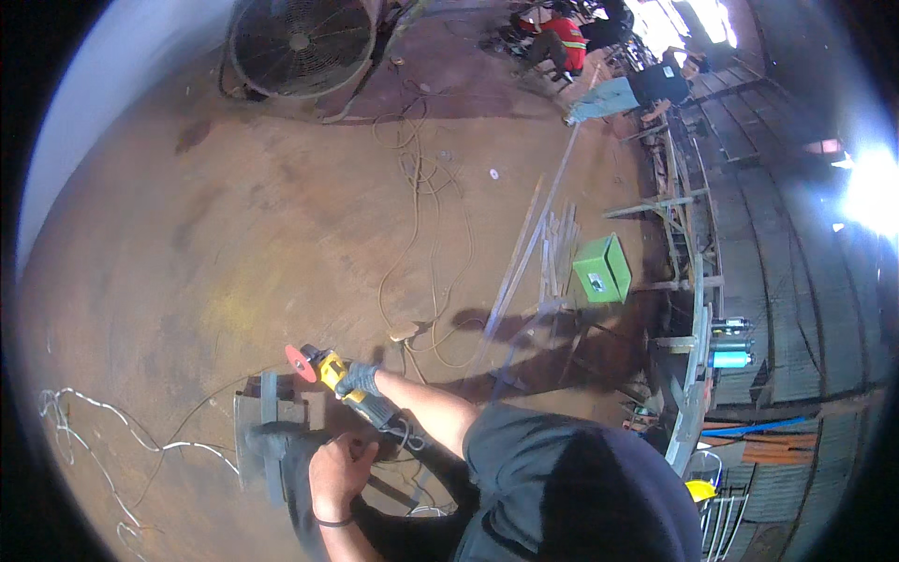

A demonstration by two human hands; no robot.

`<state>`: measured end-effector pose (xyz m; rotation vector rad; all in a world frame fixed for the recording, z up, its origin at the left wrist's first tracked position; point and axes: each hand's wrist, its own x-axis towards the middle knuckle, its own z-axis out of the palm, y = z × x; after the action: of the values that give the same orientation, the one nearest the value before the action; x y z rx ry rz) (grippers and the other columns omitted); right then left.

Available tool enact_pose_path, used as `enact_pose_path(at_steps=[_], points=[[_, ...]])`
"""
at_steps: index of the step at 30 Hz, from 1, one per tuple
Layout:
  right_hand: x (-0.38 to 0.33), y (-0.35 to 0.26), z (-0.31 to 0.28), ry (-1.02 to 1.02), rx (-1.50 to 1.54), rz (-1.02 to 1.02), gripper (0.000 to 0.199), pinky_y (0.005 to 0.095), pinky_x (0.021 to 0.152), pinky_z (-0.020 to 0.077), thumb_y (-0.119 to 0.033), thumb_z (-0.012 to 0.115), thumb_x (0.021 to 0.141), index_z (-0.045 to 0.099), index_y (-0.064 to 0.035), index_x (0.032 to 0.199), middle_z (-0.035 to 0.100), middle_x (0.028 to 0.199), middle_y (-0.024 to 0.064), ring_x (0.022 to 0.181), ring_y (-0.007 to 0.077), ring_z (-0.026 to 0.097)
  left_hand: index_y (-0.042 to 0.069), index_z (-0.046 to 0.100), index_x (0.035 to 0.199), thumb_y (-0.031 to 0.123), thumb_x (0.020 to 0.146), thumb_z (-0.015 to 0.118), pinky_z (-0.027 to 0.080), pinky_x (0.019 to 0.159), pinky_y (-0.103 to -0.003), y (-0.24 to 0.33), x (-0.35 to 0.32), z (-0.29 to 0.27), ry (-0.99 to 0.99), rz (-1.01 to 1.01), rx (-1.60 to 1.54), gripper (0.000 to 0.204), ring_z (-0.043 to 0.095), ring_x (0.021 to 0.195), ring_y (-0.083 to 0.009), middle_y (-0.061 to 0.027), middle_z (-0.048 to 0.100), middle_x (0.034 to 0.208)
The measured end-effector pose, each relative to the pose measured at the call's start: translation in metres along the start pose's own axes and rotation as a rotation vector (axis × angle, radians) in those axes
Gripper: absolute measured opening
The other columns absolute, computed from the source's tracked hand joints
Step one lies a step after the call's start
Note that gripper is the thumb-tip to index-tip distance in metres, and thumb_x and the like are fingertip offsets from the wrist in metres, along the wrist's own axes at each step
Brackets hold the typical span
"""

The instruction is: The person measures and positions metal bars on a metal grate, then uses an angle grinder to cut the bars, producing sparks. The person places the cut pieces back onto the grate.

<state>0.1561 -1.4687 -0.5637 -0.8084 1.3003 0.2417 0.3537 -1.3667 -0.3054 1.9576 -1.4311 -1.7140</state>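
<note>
The bare left hand [339, 476] is loosely curled near a grey metal bar [271, 401]; whether it grips anything, I cannot tell. Just beyond, the gloved right hand [358, 380] is wrapped around a yellow grinder [331, 372], its red disc [301, 363] pointing left. Farther off stand a green bin [602, 270] and, beyond, a large fan [302, 43].
</note>
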Motion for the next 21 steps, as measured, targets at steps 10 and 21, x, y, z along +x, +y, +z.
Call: enact_pose_path(at_steps=[10, 21], points=[[0.085, 0.043, 0.002, 0.003, -0.375, -0.055, 0.057, 0.0425, 0.075, 0.0580, -0.014, 0.096, 0.055, 0.074, -0.0062, 0.107, 0.076, 0.100, 0.0073, 0.086, 0.0230, 0.070, 0.006, 0.076, 0.099, 0.039, 0.092, 0.074, 0.057, 0.078, -0.051, 0.012, -0.003, -0.005, 0.032, -0.002, -0.058, 0.034, 0.072, 0.092, -0.0419, -0.0204, 0.075, 0.093], [0.107, 0.005, 0.003, -0.022, -0.681, 0.018, 0.070, 0.0425, 0.078, 0.0602, -0.014, 0.095, 0.054, 0.069, -0.0083, 0.118, 0.075, 0.100, 0.0067, 0.087, 0.0241, 0.071, 0.000, 0.075, 0.093, 0.040, 0.094, 0.072, 0.060, 0.077, -0.050, 0.008, -0.035, 0.009, 0.012, -0.066, -0.078, 0.040, 0.075, 0.088, -0.0392, -0.0215, 0.075, 0.087]])
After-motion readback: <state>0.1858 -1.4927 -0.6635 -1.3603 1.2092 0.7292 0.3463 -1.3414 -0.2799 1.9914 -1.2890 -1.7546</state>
